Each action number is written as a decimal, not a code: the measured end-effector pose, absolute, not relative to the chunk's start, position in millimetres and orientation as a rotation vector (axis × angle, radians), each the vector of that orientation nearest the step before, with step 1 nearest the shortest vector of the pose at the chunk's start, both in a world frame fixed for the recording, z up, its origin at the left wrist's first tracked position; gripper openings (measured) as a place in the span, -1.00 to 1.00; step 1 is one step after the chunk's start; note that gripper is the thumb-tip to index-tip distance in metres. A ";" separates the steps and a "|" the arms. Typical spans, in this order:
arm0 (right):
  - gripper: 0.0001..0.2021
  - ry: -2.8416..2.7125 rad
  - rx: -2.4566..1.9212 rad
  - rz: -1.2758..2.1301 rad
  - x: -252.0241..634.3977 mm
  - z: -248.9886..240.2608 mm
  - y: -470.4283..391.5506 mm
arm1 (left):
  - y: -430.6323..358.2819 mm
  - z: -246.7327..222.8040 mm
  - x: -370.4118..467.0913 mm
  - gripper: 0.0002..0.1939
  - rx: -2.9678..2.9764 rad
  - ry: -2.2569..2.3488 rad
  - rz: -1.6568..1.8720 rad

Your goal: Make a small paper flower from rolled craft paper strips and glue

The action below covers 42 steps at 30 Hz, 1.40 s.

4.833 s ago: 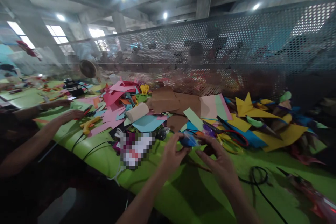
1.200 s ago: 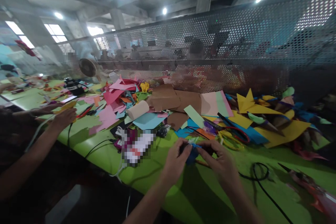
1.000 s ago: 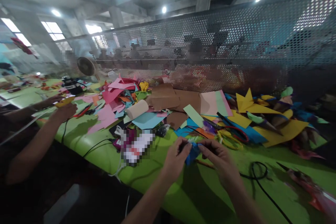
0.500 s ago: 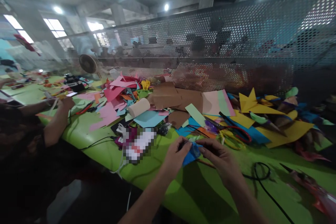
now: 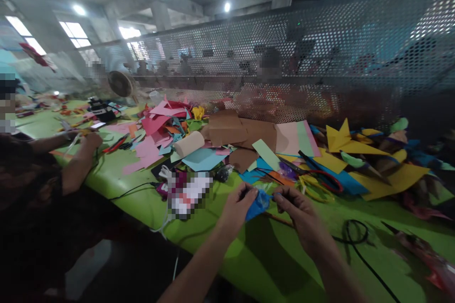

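Between my hands, above the green table (image 5: 209,232), is a small blue piece of paper (image 5: 258,205), creased and partly shiny. My left hand (image 5: 239,202) pinches its left side between thumb and fingers. At its right edge my right hand (image 5: 292,201) has thumb and fingertips closed; a small blue tip seems to sit between them. Just behind my hands lie scissors with red handles (image 5: 329,175) and a yellow-handled pair (image 5: 313,190). The details of the blue paper's folds are too blurred to tell.
Coloured paper scraps (image 5: 156,128), brown paper (image 5: 245,132) and a yellow paper star (image 5: 339,142) lie along a perforated metal screen (image 5: 249,71). A phone (image 5: 192,194) with cables lies left of my hands. A black cable (image 5: 355,236) loops at right. Another person's arm (image 5: 80,161) rests at far left.
My right hand has drawn slightly right from my left, so more of the blue paper shows between them. The view has shifted a little.
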State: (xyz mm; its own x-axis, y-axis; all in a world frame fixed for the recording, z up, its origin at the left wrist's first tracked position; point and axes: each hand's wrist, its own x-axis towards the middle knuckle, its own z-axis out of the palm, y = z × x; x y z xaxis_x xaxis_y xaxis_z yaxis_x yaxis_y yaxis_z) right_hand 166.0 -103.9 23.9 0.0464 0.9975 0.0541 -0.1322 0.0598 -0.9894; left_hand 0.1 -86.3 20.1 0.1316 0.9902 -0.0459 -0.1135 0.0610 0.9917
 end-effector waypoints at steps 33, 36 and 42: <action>-0.74 -0.772 -0.928 1.280 175.5 20.5 -100.2 | -34.7 12.1 -40.2 -0.80 1.777 1.609 0.992; -0.75 -0.806 -0.940 1.272 176.9 18.4 -99.5 | -32.9 11.0 -36.8 -0.82 2.008 1.675 0.968; -0.71 -0.767 -0.938 1.302 174.8 17.2 -98.5 | -56.7 29.5 -19.4 -0.75 1.995 1.488 1.202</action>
